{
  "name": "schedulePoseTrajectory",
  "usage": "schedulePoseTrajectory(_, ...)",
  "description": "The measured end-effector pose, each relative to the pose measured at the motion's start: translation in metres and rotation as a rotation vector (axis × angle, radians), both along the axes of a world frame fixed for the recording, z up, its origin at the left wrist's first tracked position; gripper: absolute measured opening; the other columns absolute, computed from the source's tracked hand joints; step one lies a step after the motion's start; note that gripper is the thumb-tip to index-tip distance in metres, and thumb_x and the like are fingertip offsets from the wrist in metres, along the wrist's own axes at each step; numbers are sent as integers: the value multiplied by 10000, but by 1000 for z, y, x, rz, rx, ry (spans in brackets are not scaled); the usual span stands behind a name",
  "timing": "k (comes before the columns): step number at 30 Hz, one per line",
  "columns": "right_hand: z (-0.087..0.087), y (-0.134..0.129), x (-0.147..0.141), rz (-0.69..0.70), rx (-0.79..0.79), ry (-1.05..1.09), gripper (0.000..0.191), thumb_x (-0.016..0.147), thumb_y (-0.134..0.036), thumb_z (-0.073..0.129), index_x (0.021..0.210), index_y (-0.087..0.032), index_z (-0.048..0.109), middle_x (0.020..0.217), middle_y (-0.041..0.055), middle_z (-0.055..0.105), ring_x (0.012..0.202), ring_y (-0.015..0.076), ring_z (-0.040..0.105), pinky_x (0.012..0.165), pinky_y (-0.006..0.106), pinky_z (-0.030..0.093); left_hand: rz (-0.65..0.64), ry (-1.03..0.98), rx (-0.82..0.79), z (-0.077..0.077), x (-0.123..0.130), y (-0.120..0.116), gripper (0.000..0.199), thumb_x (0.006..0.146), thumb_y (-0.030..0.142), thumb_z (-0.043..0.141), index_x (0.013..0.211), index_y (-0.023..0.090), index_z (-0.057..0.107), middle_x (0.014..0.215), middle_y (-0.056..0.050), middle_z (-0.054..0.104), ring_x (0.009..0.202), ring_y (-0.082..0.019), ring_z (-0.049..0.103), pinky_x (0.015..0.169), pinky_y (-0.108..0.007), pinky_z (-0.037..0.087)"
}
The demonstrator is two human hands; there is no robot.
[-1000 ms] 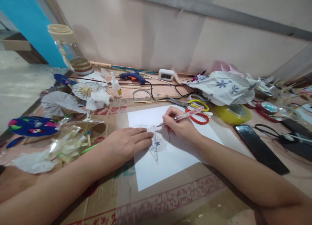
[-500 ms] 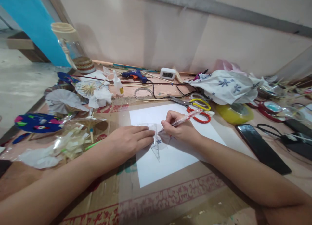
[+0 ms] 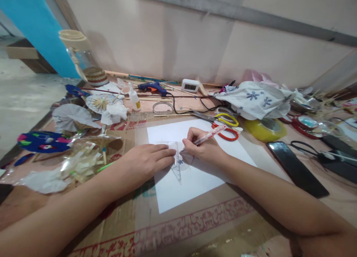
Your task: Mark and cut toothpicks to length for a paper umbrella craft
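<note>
A white sheet of paper [image 3: 200, 182] lies on the cardboard-covered table. On it rests a clear triangular ruler [image 3: 177, 169], over a small piece with a blue flower print [image 3: 184, 166]. My left hand [image 3: 150, 158] lies flat with its fingers stretched over the ruler's left part, pressing it on the paper. Closed around a clear and red pen [image 3: 209, 135], my right hand [image 3: 205, 147] sits just right of the ruler. The pen's tip points down-left, close to the ruler's right edge.
Scissors [image 3: 225, 132] with red and yellow handles lie beyond the paper, near yellow tape [image 3: 264, 130] and flowered cloth [image 3: 253, 99]. A phone [image 3: 298, 169] is at right. Behind are a glue gun [image 3: 153, 87], glue bottle [image 3: 134, 98] and clock [image 3: 190, 86]. Small fans [image 3: 74, 116] stand at left.
The view has shifted slightly, moving most things a little left. Both hands keep their places on the ruler and pen, with no clear movement over the paper.
</note>
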State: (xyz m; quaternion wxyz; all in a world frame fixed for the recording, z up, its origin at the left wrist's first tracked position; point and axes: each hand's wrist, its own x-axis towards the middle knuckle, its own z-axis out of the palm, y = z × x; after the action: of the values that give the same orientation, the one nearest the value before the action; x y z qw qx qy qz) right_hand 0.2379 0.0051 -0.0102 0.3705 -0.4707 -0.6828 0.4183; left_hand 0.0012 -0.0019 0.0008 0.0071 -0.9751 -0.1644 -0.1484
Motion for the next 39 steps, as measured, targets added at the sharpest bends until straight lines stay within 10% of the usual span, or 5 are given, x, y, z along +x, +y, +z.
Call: schedulePoseTrajectory(39,-1,1,-1,23,-43,-4,258,836,-318,608,664,-216,446,539,-69,442,487,93,390,467,240,286,0,27,27,1,0,0,308,987,137,416,1217,135,620,1273,-94,683,1136,-232,640,956,-381,541)
